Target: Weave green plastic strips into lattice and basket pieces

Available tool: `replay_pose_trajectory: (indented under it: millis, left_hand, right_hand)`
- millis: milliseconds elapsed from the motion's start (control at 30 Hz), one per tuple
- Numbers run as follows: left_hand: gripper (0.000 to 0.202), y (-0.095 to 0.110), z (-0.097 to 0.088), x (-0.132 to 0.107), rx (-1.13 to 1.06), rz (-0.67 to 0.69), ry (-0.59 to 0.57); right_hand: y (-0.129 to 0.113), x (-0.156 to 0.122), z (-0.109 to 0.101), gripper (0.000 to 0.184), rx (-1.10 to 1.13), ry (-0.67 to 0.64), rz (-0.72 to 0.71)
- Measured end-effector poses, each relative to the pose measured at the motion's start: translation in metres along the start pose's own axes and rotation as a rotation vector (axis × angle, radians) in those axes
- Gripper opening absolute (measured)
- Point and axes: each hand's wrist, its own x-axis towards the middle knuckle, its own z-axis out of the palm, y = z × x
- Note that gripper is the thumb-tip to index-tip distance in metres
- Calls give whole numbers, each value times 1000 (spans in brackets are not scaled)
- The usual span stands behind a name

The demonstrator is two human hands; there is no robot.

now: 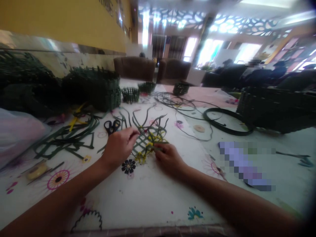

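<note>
A flat woven lattice (146, 140) of dark green and yellow strips lies on the flowered tablecloth, its loose green ends fanning away from me. My left hand (120, 146) rests on the lattice's left edge, fingers curled and pinching a strip. On the near right corner my right hand (168, 158) has its fingers closed on a strip. Black-handled scissors (112, 126) lie just left of my left hand.
Loose green and yellow strips (70, 135) lie at the left. Finished dark green woven baskets (98, 87) stand at the back left, small ones (130, 94) farther back, another (274, 108) at the right. A coil of green strip (227, 120) lies right of centre. People sit far right.
</note>
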Motion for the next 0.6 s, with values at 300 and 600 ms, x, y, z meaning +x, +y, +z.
replay_pose_trajectory:
  millis: [300, 600]
  left_hand:
    - [23, 18, 21, -6, 227, -70, -547]
    - [20, 12, 38, 3, 126, -54, -595]
  right_hand:
    - [0, 2, -5, 19, -80, -41, -36]
    - [-2, 2, -8, 18, -114, -121, -46]
